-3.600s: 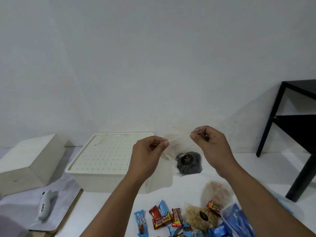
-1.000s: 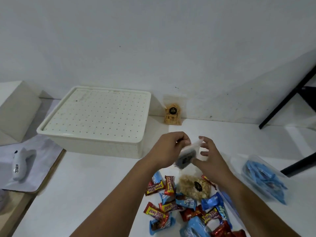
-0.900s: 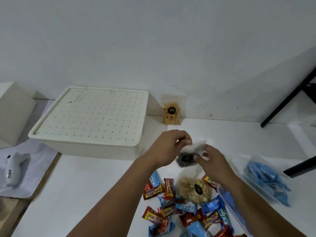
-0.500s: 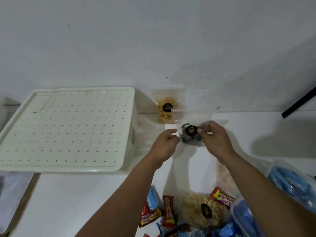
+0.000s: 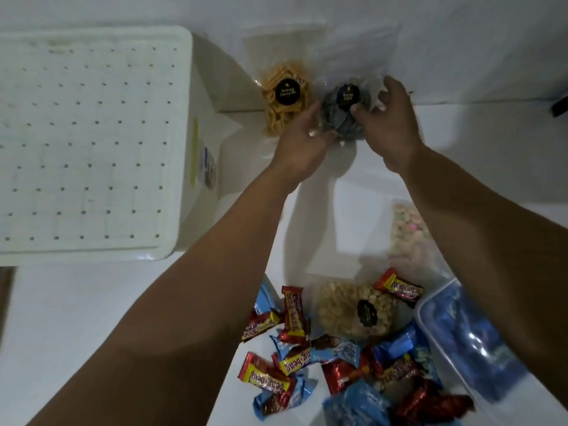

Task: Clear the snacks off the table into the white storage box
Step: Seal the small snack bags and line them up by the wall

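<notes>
Both hands have carried the clear bag of dark swirled snacks [image 5: 342, 113] back against the wall.
Left hand [image 5: 302, 142] and right hand [image 5: 392, 124] are pinching it beside the lidded white storage box [image 5: 92, 142]; it risks toppling, unboxed.

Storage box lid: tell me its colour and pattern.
White storage box lid, with a regular grid of small dark holes; head view.

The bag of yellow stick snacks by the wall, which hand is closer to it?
Left. The left hand lies right beside the yellow stick snack bag, fingers at its edge; the right hand is farther right, beyond the dark snack bag.

Plain white wall [image 5: 461, 32] behind white table [image 5: 76, 302]; dim, shadowed light.
</notes>
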